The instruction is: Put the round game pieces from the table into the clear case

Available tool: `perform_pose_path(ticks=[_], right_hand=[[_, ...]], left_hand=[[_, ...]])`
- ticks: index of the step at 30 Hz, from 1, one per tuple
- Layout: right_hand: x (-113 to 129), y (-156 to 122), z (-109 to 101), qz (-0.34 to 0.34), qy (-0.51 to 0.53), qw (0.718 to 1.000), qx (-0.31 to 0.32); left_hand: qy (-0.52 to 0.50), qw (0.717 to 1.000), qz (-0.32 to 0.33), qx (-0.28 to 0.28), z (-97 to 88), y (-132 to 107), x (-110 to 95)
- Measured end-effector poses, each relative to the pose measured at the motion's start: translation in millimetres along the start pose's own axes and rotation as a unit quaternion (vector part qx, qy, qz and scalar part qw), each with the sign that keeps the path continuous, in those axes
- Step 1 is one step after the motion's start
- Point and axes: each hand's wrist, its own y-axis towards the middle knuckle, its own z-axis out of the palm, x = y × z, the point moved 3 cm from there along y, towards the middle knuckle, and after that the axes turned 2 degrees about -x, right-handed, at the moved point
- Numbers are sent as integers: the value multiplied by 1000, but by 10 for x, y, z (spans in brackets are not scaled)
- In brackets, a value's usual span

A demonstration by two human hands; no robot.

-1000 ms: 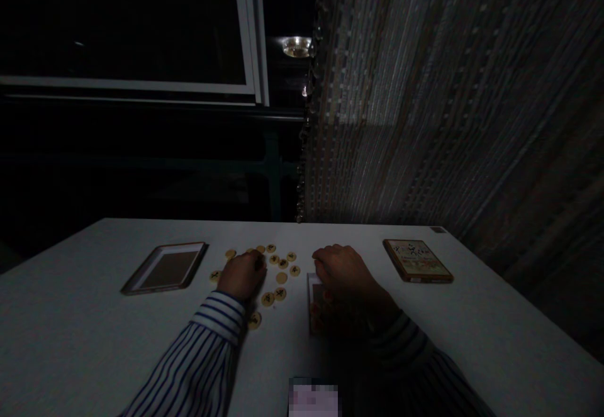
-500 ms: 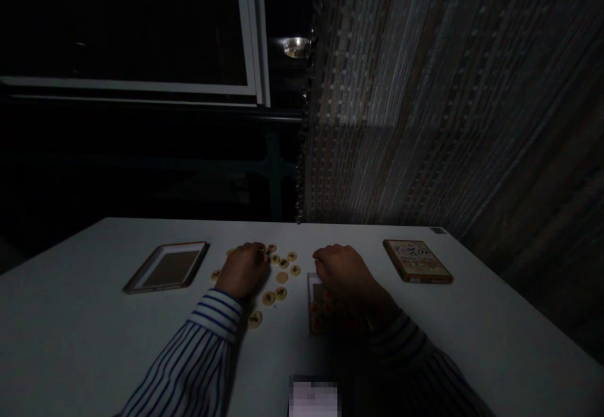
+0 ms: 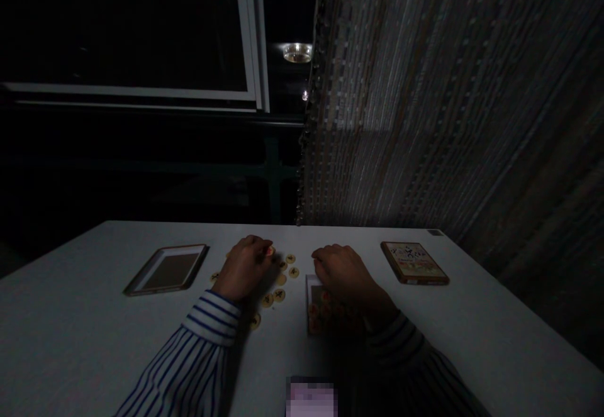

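Observation:
My left hand (image 3: pixel 241 268) is closed in a pinch on a Chinese chess piece (image 3: pixel 269 251) with a red mark, raised a little at its fingertips. Around and below that hand lie several pale round chess pieces (image 3: pixel 279 295) with dark marks; some are hidden behind it. My right hand (image 3: pixel 346 272) hangs over a shallow box (image 3: pixel 309 285), its fingers curled and pressed together. Their tips are turned away, so I cannot make out what they hold, if anything. Several red-marked pieces (image 3: pixel 325 310) lie inside this box, partly in shadow under my right forearm.
An open shallow tray (image 3: pixel 165 270) lies on the left of the white table (image 3: pixel 85 335). A printed box lid (image 3: pixel 418 263) lies on the right. A blurred-out rectangular object (image 3: pixel 311 398) is at the near edge. Behind hang a string curtain (image 3: pixel 377 102) and a dark window.
My left hand has lifted slightly and tilted, and a red-marked piece now shows between its fingers. My right hand stays over the box.

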Motion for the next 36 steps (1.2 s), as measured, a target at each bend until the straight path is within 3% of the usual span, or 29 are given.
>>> perform_pose_path(ticks=[9,21,30,36], right_hand=[[-25,-35,-141,11,14,1000,-23],[-65,-70,-218,8,18,998,-55],[-89,-68,-217,12,24,998,-64],[-119,-69,-191,12,18,998,-55]], left_hand=[[-29,998,49,-26,-99,-21,-230],[-73,995,63,-38,25,-197,-511],[-131,991,18,-29,330,-396,-632],[-174,982,-10,-68,559,-554,-603]])
